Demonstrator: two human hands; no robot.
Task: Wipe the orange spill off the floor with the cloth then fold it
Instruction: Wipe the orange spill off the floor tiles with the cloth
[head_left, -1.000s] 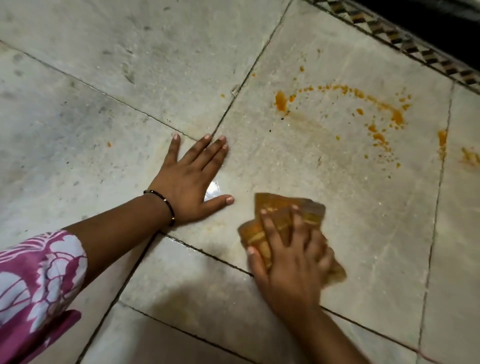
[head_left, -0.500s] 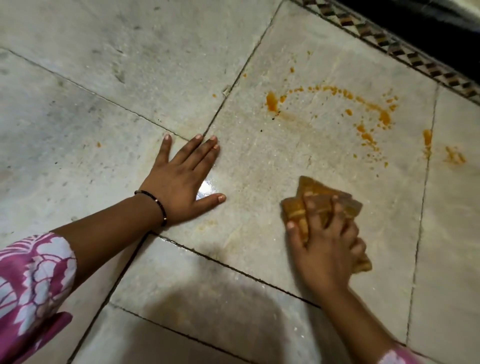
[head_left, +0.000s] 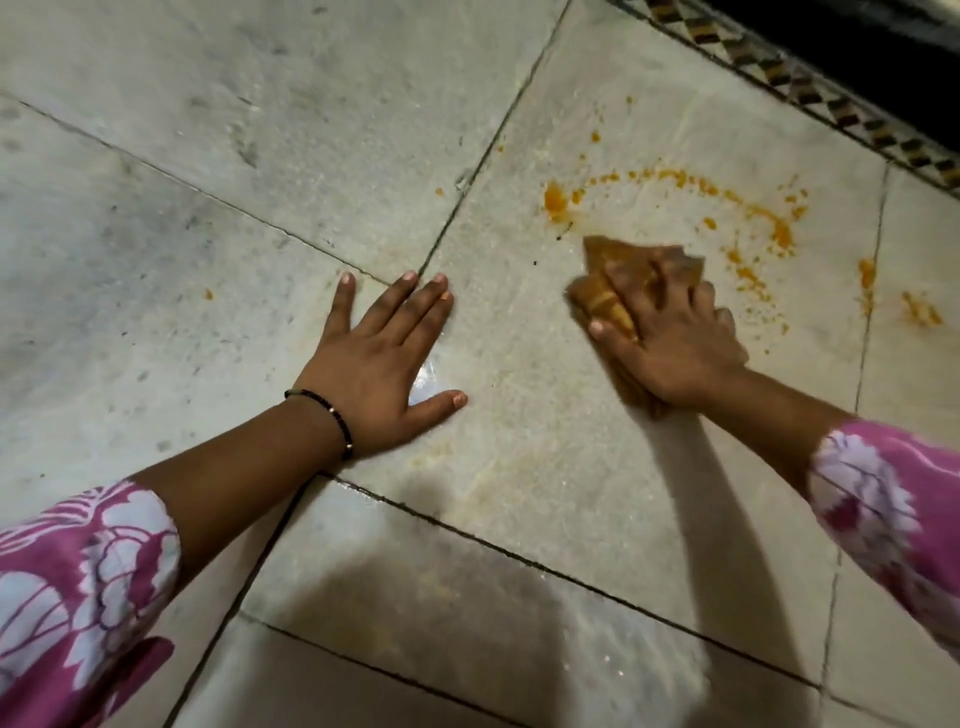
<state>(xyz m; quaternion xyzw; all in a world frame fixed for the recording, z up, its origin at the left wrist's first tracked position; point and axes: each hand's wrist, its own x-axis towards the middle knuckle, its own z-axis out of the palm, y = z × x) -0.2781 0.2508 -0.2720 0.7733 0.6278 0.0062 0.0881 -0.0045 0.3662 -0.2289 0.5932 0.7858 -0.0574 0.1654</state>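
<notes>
An orange spill (head_left: 774, 228) arcs in dots and smears across a pale marble floor tile (head_left: 545, 457) at the upper right, with a thick blob (head_left: 555, 198) at its left end. A brown-orange cloth (head_left: 602, 296), bunched, lies on the floor just below that blob. My right hand (head_left: 675, 338) presses down on the cloth with fingers spread over it; most of the cloth is hidden beneath the hand. My left hand (head_left: 379, 369) rests flat on the floor to the left, fingers straight, holding nothing.
More orange smears (head_left: 919, 312) lie on the neighbouring tile at far right, and small drops (head_left: 208, 294) on the left tiles. A patterned border strip (head_left: 831, 98) and a dark edge run along the upper right. A wet streaked patch (head_left: 467, 467) shows below my left hand.
My right hand has slid the cloth up and to the right, from near my left thumb to the lower edge of the spill arc. My left hand has stayed planted.
</notes>
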